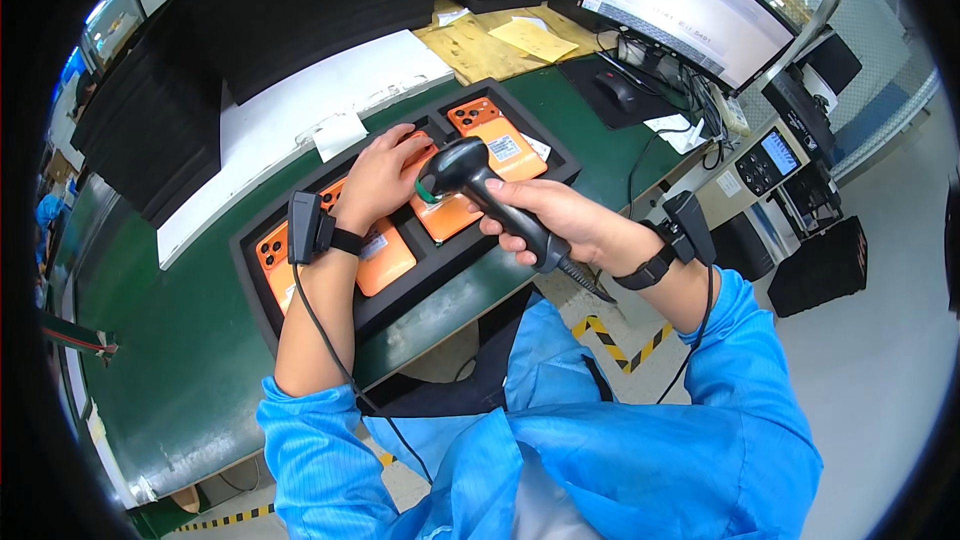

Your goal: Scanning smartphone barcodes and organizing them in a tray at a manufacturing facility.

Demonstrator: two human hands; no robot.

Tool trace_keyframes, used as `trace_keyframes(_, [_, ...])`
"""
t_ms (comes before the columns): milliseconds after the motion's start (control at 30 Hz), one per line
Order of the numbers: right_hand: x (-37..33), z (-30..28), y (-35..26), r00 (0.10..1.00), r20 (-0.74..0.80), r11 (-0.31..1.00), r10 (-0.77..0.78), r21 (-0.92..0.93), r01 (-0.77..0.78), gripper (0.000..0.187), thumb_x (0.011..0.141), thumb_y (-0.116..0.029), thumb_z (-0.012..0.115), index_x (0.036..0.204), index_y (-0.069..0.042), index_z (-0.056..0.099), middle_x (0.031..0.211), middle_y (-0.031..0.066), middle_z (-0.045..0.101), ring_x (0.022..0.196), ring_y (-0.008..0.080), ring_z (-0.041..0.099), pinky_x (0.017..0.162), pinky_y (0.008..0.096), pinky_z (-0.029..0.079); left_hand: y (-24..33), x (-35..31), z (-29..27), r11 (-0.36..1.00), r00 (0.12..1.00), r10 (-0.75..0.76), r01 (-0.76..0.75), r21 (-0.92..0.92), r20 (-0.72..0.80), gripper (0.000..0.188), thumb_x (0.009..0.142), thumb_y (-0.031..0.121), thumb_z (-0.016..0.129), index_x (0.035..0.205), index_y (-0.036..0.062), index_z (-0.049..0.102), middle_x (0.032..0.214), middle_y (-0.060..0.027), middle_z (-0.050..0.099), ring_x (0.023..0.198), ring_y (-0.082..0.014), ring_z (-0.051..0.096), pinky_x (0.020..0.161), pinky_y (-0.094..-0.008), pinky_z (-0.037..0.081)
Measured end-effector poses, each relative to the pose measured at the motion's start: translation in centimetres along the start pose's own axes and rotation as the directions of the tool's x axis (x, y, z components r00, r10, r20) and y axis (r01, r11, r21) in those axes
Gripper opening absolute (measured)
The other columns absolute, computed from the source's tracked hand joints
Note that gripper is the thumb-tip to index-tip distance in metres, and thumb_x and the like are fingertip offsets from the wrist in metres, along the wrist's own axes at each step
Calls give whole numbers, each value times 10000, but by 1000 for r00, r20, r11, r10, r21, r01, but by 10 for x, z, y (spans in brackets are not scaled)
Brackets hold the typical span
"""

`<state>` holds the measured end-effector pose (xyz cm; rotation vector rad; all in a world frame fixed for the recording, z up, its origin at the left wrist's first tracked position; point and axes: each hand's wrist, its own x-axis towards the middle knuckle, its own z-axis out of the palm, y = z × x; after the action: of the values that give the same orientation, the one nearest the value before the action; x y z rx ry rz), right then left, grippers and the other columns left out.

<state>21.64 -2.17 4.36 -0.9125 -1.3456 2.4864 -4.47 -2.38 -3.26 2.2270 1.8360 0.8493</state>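
My right hand point(560, 215) is wrapped round the handle of a black barcode scanner point(463, 162), whose coiled cable hangs from the grip's end. The scanner head is above an orange phone point(440, 224) in a black foam tray point(562, 162). My left hand point(380, 178) reaches across the tray with fingers stretched out over the upper part of that same phone, partly hiding it. Other orange phones lie in the tray's slots, camera side up: one phone point(493, 130) at the right bears a white label, another phone point(385, 262) is under my left wrist, and a third point(272, 248) is at the left.
The tray lies on a green tabletop point(170, 370). Behind it are a white slab point(300, 110) and tall stacks of black foam trays point(300, 0). A monitor point(690, 10), a mouse point(615, 90), loose cables and a machine with a small display point(778, 152) occupy the right side.
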Motion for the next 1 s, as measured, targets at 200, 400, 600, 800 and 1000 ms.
trace_keyframes(200, [0,-39,-17,940,-247,969,-234,-133,206,420,992,-364,510,1207,-3,520,851,35,558,618,77,520,459,208,442,2,0,-3,999,999,36,-36,33,-10,431,791,131,638,1218,76,612,1353,-160,510,1254,-347,477,1062,-411,392])
trace_keyframes(400, [25,-176,8,681,-548,872,-485,-250,420,307,969,-368,557,1000,-64,525,800,39,597,578,99,539,490,247,460,7,-2,1,983,985,157,-163,84,78,430,798,264,606,1194,100,643,1338,-93,551,1319,-306,419,1124,-443,286])
trace_keyframes(600, [20,-204,30,656,-533,835,-534,-450,315,431,980,-400,519,1069,11,611,932,72,666,756,122,609,602,263,495,30,0,4,983,975,179,-183,16,130,326,822,226,606,1096,62,671,1240,-89,611,1311,-313,428,1116,-448,296])
trace_keyframes(800, [32,-225,48,348,-469,578,-812,-732,361,354,978,-275,513,1123,17,652,1002,73,693,937,141,619,856,272,460,40,3,3,984,978,178,-180,5,111,222,813,189,645,984,55,686,1151,-101,625,1250,-334,471,1080,-452,340])
trace_keyframes(1000, [31,-226,44,354,-502,614,-789,-631,475,319,980,-263,508,1069,-5,673,890,18,663,801,78,578,730,225,452,44,11,2,985,980,172,-173,4,103,161,801,146,655,933,61,692,1101,-88,640,1213,-307,499,1053,-443,356])
